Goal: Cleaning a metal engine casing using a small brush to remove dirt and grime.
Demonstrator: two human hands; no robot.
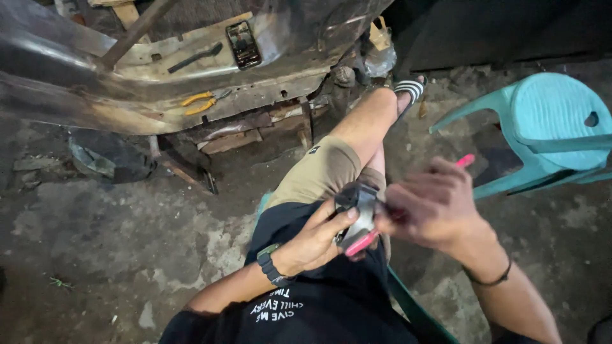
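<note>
My left hand [314, 240] grips a small dark and grey metal part [358, 207] over my lap, thumb on its top. My right hand [435, 205] is blurred and closed around a pink-handled tool [361, 243] whose pink ends stick out above [465, 160] and below the fist. The tool's working end touches the part. A dark watch sits on my left wrist and a thin band on my right wrist. I sit with one leg stretched out in khaki shorts and a striped sandal [410, 89].
A bare metal vehicle body panel [76, 83] stands ahead, carrying a phone [243, 44], a dark wrench [194, 58] and yellow-handled pliers [199, 102]. A turquoise plastic chair [542, 127] lies at right. The floor is stained concrete.
</note>
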